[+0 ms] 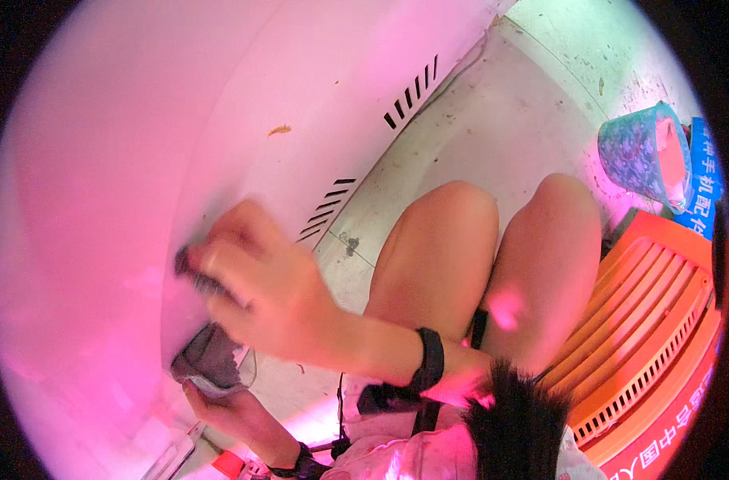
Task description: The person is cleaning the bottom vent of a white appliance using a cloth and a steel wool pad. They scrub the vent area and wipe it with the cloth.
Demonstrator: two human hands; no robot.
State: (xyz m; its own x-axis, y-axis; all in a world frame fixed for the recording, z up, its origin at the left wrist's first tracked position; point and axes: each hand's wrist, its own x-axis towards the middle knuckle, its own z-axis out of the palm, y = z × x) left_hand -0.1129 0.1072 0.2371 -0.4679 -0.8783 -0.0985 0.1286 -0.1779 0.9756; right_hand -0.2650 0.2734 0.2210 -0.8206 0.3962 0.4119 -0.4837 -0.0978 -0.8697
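My right hand is closed around a small dark object against a large white panel lit pink. Motion blur hides exactly what the object is. Lower down, my left hand holds a crumpled grey cloth close to the same panel. Dark bands circle both wrists. A brown fleck sits on the panel, which has two rows of slanted vent slots along its lower edge.
My bent knees are beside the panel, over a stained tile floor. An orange slatted plastic stool stands at the right. Beyond it is a blue patterned bin with a liner. A thin cable runs along the panel's base.
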